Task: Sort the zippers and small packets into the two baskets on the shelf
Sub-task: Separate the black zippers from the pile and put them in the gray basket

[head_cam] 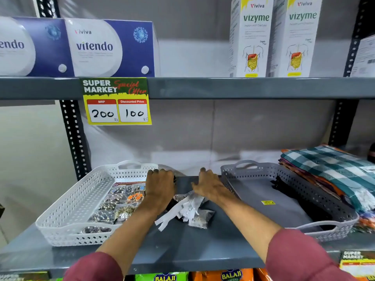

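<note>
A white basket [69, 207] stands on the left of the grey shelf and holds several small clear packets [121, 201] of beads and trinkets. A grey basket [334, 203] stands on the right with black zippers [282, 184] in it. Between them lies a pile of white zippers [184, 209] and a clear packet [203, 219]. My left hand [160, 185] rests palm down at the white basket's inner edge, over dark items I cannot identify. My right hand [209, 184] lies on the top of the pile; what it grips is hidden.
Folded checked cloths [332, 169] are stacked right of the grey basket. A yellow price sign [116, 101] hangs from the shelf above, which carries blue and white boxes. Snack bags [223, 275] show below the shelf's front edge.
</note>
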`<state>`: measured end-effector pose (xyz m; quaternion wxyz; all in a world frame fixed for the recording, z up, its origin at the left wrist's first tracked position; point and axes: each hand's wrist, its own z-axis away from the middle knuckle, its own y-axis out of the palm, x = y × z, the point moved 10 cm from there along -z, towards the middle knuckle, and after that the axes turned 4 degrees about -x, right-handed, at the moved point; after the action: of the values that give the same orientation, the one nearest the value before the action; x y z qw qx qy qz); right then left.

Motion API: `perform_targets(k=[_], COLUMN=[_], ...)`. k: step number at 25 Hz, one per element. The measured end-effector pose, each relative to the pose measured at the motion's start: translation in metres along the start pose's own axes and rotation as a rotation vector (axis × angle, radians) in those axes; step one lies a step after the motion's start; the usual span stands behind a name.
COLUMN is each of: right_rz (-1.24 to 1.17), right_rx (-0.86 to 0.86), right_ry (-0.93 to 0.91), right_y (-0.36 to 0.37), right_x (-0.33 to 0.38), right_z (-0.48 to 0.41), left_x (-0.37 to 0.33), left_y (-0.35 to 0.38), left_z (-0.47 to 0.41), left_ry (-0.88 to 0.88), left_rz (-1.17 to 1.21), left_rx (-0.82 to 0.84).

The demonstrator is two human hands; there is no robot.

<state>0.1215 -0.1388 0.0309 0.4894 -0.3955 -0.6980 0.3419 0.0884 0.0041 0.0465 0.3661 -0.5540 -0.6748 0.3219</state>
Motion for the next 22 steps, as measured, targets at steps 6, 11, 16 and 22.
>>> perform_targets(k=[6, 11, 16, 22], right_rz=[-0.160, 0.017, 0.126, 0.437], right_rx=[0.208, 0.133, 0.021, -0.003], right_ry=[0.145, 0.048, -0.001, -0.203], right_y=[0.032, -0.025, -0.093, -0.051], right_x=[-0.012, -0.015, -0.025, -0.009], right_z=[0.006, -0.003, 0.005, 0.041], left_x=[-0.002, 0.000, 0.000, -0.004], left_y=[0.048, 0.050, 0.050, 0.049], left_z=[0.000, -0.003, -0.004, -0.004], left_ry=[0.034, 0.034, 0.037, 0.042], left_rz=[-0.260, -0.246, -0.250, -0.253], left_rx=[0.235, 0.201, 0.176, 0.189])
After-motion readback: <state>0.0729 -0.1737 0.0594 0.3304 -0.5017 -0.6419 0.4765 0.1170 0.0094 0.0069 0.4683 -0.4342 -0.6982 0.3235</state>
